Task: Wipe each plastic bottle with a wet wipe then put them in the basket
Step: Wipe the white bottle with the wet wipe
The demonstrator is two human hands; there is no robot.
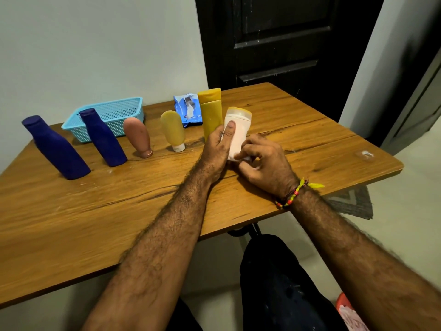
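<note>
1. Room lies open on the wooden table [310,130] toward its right edge and near edge; the left and back are crowded by two blue bottles [56,149] [102,137], a pink tube [138,137], a yellow tube [173,130], a tall yellow bottle [211,111], the wipes pack [188,111] and the basket [112,115].
2. Basket is light-blue plastic mesh, rectangular; tubes are rounded and stand cap-down; tabletop shows wood grain.
3. Left hand [216,151] wraps the white bottle [238,125], thumb pressed on its front, near the table's middle just right of the tall yellow bottle.
4. Right hand [265,163] curls its fingers, pinching a white wet wipe [245,159] against the bottle's base.
</note>
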